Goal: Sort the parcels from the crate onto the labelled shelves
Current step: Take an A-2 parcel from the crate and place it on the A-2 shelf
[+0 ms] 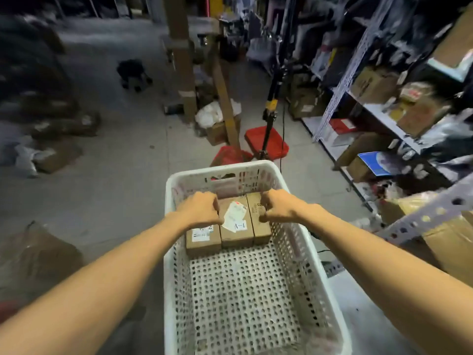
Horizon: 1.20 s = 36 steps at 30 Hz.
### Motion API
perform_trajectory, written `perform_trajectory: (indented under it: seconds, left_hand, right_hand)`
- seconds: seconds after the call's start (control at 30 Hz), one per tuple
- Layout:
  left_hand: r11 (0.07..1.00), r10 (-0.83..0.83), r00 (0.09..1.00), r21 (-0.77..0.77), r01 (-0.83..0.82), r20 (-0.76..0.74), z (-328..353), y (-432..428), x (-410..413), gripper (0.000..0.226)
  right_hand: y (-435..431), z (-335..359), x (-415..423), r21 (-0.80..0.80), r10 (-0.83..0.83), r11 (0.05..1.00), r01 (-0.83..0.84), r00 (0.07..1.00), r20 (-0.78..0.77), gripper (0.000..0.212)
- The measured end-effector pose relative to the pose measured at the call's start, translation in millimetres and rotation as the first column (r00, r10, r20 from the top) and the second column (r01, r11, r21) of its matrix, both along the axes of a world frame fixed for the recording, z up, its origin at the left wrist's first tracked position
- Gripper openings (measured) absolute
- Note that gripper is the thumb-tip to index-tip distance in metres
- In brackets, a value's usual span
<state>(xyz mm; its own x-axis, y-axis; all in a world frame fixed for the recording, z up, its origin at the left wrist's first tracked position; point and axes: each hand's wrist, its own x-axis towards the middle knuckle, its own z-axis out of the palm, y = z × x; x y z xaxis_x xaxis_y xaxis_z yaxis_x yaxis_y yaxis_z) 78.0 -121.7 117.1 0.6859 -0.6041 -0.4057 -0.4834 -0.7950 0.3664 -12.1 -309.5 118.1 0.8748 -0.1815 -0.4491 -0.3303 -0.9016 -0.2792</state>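
A white perforated crate (220, 170) stands in front of me. Three brown cardboard parcels lie side by side at its far end. The left parcel (202, 239) carries a white label. The middle parcel (236, 234) has a loose label marked "V-1". My left hand (199, 208) lies on the left parcel, fingers curled down into the seam beside the middle one. My right hand (279, 206) grips the right parcel (261, 229), fingers curled over its inner edge, thumb on top. The near half of the crate holds nothing.
Metal shelves (384, 116) packed with boxes and bags run along the right. Beyond the crate stand red stools (266, 142), a black stand (268, 119) and leaning cardboard tubes (225, 98). Parcels and bags (51, 155) lie on the grey floor at left.
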Motion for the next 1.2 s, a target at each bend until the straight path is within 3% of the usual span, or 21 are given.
perform_trajectory:
  seconds: [0.13, 0.23, 0.43, 0.7, 0.8, 0.97, 1.1, 1.2]
  left_hand:
    - [0.998, 0.054, 0.990, -0.020, -0.057, -0.133, -59.1, -14.2, 30.2, 0.031]
    - [0.998, 0.054, 0.981, 0.051, -0.045, -0.187, -114.2, -26.2, 44.4, 0.035]
    - [0.990, 0.016, 0.984, 0.141, 0.009, -0.179, -215.5, -56.8, 67.4, 0.038]
    - [0.993, 0.116, 0.960, 0.030, -0.112, -0.256, -300.7, -70.9, 61.6, 0.031]
    - [0.993, 0.117, 0.945, 0.024, -0.115, -0.304, -314.4, -63.0, 54.6, 0.030]
    - [0.989, 0.141, 0.935, -0.004, -0.151, -0.325, -296.0, -61.2, 54.4, 0.030]
    - [0.984, 0.159, 0.946, -0.032, -0.175, -0.283, -252.1, -61.4, 68.0, 0.030]
    - [0.984, 0.148, 0.962, -0.061, -0.166, -0.228, -212.3, -59.8, 77.2, 0.029]
  right_hand:
    - [-15.1, -71.0, 11.9, 0.040, -0.104, 0.993, 0.108, 0.991, -0.088, 0.037]
    - [-30.5, -128.3, 21.0, 0.065, -0.172, 0.982, 0.179, 0.980, -0.102, 0.039]
    - [-59.4, -241.3, 50.5, -0.040, -0.273, 0.962, 0.270, 0.955, -0.114, 0.054]
    - [-63.5, -355.8, 73.5, -0.041, -0.341, 0.940, 0.339, 0.930, -0.138, 0.089]
    - [-55.8, -358.6, 64.8, -0.035, -0.395, 0.919, 0.394, 0.915, -0.079, 0.096]
    - [-56.1, -324.1, 34.8, 0.187, -0.555, 0.819, 0.542, 0.832, 0.019, 0.109]
    - [-58.2, -271.9, 15.3, 0.336, -0.541, 0.821, 0.462, 0.818, 0.195, 0.104]
    - [-55.5, -230.9, 14.0, 0.491, -0.583, 0.772, 0.403, 0.757, 0.295, 0.095]
